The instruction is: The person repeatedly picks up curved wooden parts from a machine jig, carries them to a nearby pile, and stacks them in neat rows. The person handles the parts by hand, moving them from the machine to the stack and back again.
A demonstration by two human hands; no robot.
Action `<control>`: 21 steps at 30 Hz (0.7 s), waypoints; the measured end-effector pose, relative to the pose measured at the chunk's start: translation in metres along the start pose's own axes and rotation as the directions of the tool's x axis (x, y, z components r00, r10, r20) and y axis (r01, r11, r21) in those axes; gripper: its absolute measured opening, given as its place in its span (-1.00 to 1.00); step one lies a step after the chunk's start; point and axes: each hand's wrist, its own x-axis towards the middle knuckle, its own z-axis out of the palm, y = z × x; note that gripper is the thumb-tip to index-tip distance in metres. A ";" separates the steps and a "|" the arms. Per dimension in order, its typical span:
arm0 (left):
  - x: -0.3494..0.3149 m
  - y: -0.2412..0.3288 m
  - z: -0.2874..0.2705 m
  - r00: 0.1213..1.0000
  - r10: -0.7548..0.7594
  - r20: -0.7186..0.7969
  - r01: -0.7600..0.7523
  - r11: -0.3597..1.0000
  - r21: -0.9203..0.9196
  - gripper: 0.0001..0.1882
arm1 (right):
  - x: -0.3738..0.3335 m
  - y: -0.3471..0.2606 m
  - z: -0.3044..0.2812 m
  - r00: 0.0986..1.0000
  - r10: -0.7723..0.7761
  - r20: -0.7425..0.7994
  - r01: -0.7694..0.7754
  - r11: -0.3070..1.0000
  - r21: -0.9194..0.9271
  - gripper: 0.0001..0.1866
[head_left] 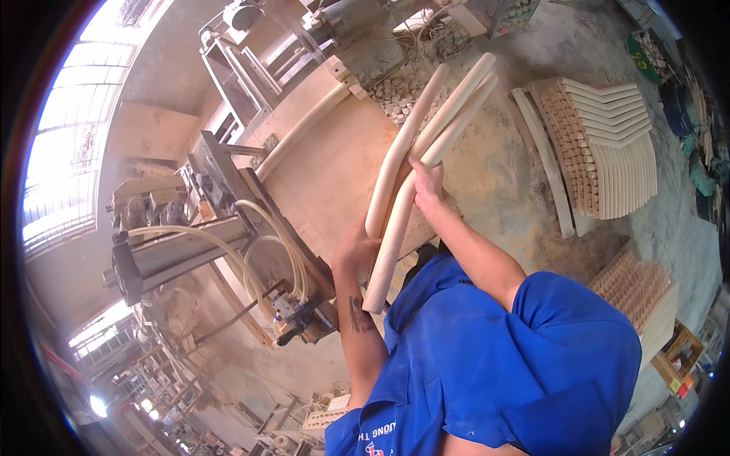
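Three pale, bent wooden rods with rounded ends lie side by side in my two hands, slanting from lower left to upper right. My right hand point(428, 182) is closed around the bundle near its middle, thumb on top. Lower down, my left hand point(357, 247) grips the bundle from the left and below, its fingers partly hidden. The left rod point(407, 144) ends by this hand. The right rod point(393, 239) reaches lowest, beside my left forearm. Behind them, the middle rod point(460, 91) extends farthest up. A dusty wooden worktop point(319, 197) is beneath and left of the bundle.
Another pale rod point(304, 129) lies along the worktop's far side, against a wooden block point(338, 70). A machine with a cylinder and hoses point(190, 251) stands at the left. Stacked bent wooden parts point(608, 144) are on the floor at right, with another stack point(635, 296) nearer.
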 end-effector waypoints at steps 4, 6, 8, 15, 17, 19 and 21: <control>0.014 -0.051 0.019 0.993 0.088 -0.084 -0.087 0.996 0.022 -0.27 | -0.021 -0.004 0.005 0.997 -0.006 -0.071 -0.007 0.983 -0.181 -0.33; 0.020 -0.064 0.027 0.994 0.044 -0.097 -0.035 0.995 0.095 -0.28 | -0.029 -0.008 0.008 0.994 -0.061 -0.095 0.032 0.959 -0.281 -0.42; 0.024 -0.070 0.031 0.997 -0.047 -0.065 0.057 0.985 0.161 -0.25 | -0.034 -0.007 0.014 0.974 -0.066 -0.217 -0.056 0.856 -0.514 -0.37; 0.047 -0.093 0.034 0.986 0.041 -0.165 0.016 0.945 0.326 -0.25 | -0.031 0.008 0.009 0.950 -0.249 -0.186 0.028 0.665 -0.746 -0.03; 0.059 -0.093 0.031 0.968 0.087 -0.237 -0.015 0.957 0.289 -0.30 | -0.037 0.010 0.014 0.947 -0.275 -0.166 0.049 0.635 -0.771 0.02; 0.076 -0.078 0.037 0.924 0.216 -0.314 -0.099 0.931 0.351 -0.33 | -0.042 0.011 0.018 0.944 -0.297 -0.145 0.052 0.567 -0.822 0.06; 0.094 -0.044 0.050 0.834 0.355 -0.422 -0.148 0.882 0.448 -0.34 | -0.036 0.015 0.016 0.919 -0.377 -0.112 0.104 0.509 -0.854 0.05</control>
